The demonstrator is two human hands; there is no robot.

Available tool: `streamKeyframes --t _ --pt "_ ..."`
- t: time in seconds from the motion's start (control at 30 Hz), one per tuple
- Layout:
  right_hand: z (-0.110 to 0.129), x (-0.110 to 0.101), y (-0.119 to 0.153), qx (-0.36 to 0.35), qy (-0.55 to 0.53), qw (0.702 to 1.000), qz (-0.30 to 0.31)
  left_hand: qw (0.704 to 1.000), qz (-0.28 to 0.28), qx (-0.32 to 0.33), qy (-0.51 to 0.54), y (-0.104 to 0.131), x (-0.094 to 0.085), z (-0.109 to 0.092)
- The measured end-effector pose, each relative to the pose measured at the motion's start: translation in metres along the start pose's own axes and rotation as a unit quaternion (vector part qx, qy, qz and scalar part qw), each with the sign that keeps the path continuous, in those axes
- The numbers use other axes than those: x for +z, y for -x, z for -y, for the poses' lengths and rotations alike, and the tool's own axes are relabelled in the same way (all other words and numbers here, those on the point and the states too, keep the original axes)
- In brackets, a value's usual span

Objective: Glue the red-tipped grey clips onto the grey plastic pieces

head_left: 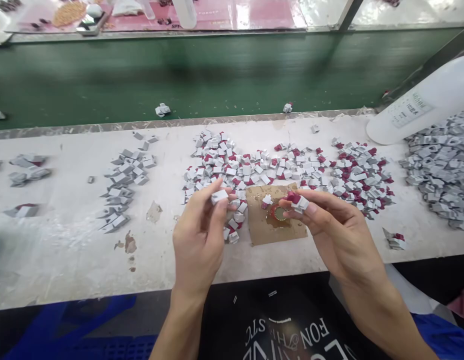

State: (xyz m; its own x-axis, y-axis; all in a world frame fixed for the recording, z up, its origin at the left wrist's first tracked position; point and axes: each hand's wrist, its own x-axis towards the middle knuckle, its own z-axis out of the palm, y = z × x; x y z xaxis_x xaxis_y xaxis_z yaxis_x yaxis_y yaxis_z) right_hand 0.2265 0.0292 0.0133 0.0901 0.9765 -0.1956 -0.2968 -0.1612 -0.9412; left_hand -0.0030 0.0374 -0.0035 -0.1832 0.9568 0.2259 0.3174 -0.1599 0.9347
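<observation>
Between the thumb and fingers of my left hand [200, 235] is a small light-grey plastic piece [219, 196]. My right hand [337, 227] pinches a small grey and dark-red plastic piece [297, 201] by its grey end. The two pieces are apart. Under my right fingertips lies a brown cardboard square [260, 232], wet-looking in its middle, with a round bottle cap [280, 213] on it. One small grey-and-red piece [267, 201] rests on the cardboard beside the cap. Behind both hands spreads a heap of grey-and-red pieces [254, 167].
Plain grey pieces form a pile [127, 185] to the left and a larger heap [442, 170] at far right. A white bottle [419, 100] leans at the right. A green belt [217, 75] runs behind the table [82, 270], carrying a few pieces.
</observation>
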Motion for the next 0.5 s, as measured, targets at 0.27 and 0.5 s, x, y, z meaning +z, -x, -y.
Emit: streamKeyframes --t 0.27,0.5 --pt "-0.003 0.003 0.001 -0.031 0.043 0.998 0.014 0.960 0.042 -0.167 0.222 -0.001 0.017 -0.019" --pt "-0.005 0.005 -0.001 -0.034 0.053 0.997 0.051 0.914 0.150 -0.234 0.296 0.001 0.026 -0.020"
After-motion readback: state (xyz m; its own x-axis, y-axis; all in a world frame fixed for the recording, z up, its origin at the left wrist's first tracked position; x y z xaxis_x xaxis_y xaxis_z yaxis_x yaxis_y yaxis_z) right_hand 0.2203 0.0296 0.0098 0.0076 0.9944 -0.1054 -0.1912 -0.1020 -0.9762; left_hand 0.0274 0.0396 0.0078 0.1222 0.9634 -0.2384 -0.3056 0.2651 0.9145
